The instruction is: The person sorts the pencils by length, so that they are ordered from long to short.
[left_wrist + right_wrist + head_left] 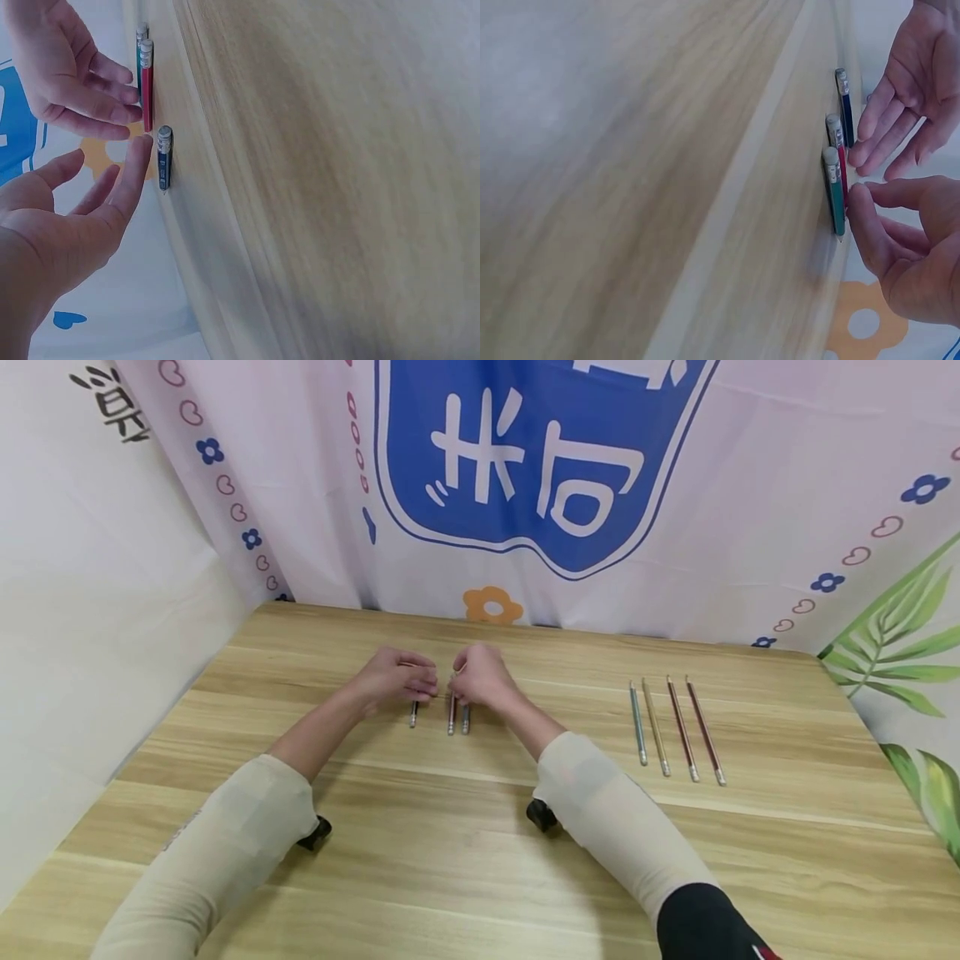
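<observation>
Fingers [133,174] of our left hand [396,675] spread loosely, holding nothing, near the dark pencil [164,161] on our table [427,860]. Our right hand [483,677], half bent, is by the red pencil [147,86], beside the green pencil [835,199]; we can't tell if it pinches.

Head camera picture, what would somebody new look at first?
Probably the big blue shield printed on the cloth behind the table. Next, maybe the left hand and right hand, close together by three pencils toward the table's far side. After that, perhaps the four pencils lying in a row on the right.
</observation>
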Demonstrator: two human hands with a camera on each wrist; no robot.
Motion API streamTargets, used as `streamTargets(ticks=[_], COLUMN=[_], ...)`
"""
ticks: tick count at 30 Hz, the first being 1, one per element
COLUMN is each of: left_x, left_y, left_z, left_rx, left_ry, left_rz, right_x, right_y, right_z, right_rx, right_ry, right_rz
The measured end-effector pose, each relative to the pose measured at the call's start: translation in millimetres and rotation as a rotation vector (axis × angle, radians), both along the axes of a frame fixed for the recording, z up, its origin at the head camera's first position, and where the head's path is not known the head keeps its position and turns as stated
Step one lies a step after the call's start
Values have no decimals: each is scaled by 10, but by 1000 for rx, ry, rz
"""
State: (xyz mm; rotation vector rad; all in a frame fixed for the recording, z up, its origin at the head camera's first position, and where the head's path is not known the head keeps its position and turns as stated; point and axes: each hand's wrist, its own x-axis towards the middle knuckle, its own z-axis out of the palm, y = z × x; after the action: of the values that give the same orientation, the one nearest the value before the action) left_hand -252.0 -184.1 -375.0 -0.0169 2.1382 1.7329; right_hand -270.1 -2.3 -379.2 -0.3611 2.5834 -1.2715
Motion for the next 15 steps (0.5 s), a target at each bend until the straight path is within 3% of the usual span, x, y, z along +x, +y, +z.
streamTargets(ticks=[15], left_x=[6], left_y=[-73], left_z=[33], left_rx=[18], left_ry=[4], left_rz=[78], right_x=[-38], right_y=[-191], right_z=[-38], right_rx=[165], right_ry=[65], right_rz=[38])
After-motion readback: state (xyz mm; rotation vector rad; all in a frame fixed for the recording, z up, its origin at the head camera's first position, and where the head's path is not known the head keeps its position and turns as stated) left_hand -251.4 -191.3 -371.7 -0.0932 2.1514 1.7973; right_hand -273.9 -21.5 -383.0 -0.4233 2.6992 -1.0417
